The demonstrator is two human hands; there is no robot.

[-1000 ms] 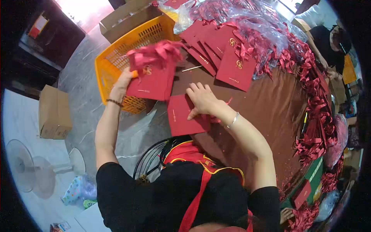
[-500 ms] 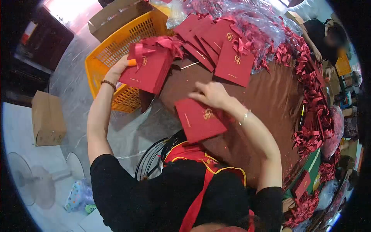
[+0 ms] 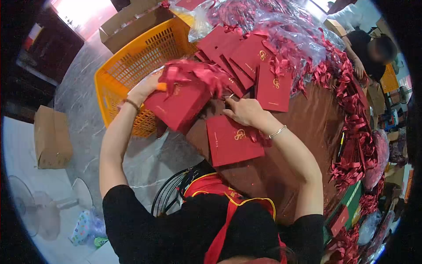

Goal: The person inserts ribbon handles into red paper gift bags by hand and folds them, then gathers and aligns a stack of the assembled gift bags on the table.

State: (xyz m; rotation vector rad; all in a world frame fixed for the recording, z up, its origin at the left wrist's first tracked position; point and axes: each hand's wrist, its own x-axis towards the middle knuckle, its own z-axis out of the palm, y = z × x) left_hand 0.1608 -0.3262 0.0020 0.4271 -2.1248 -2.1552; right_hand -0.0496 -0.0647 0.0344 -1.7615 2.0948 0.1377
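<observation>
My left hand [image 3: 147,86], with an orange cover on one digit, grips a thick stack of red paper gift bags [image 3: 178,105] at its edge. Red ribbon handles [image 3: 189,72] flop over the stack's top and are blurred. The stack is tilted beside the basket. My right hand [image 3: 247,111] is just above a single red gift bag [image 3: 233,145] with a gold emblem, lying near my body. Its thumb and index finger are apart. Close to those fingertips is a small pale shiny piece, too little to identify. More red gift bags [image 3: 273,90] lie overlapped beyond both hands.
An orange plastic basket [image 3: 132,55] stands at the left, a cardboard box [image 3: 136,22] behind it. Ribbons and clear plastic wrap [image 3: 285,33] heap along the far side of the brown-covered table [image 3: 303,145]. At the upper right is another person [image 3: 365,48].
The stack in my left hand has tilted and shifted slightly right and down, its ribbons swinging. My right hand has moved a little right and lower. The single bag has turned slightly.
</observation>
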